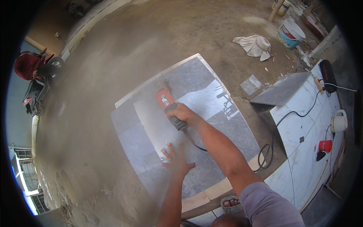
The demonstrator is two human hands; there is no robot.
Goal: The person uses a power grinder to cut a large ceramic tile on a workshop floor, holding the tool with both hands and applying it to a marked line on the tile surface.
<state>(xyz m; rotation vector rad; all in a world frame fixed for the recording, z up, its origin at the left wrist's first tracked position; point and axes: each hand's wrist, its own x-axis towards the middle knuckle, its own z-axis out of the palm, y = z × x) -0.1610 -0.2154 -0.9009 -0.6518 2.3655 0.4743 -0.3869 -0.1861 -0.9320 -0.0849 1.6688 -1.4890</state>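
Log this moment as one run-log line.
right hand: grips angle grinder | left hand: flat on grey tile | dust around

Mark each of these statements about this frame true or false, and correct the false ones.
1. The right hand grips a red angle grinder. True.
2. The left hand holds a hammer. False: it lies flat, fingers spread, on the grey tile.
3. The grinder's cord runs off to the person's right. True.
4. A bucket stands on the tile. False: it stands far off on the dirt floor, near a white cloth.
5. The tile is propped upright against a wall. False: it lies flat on the ground.
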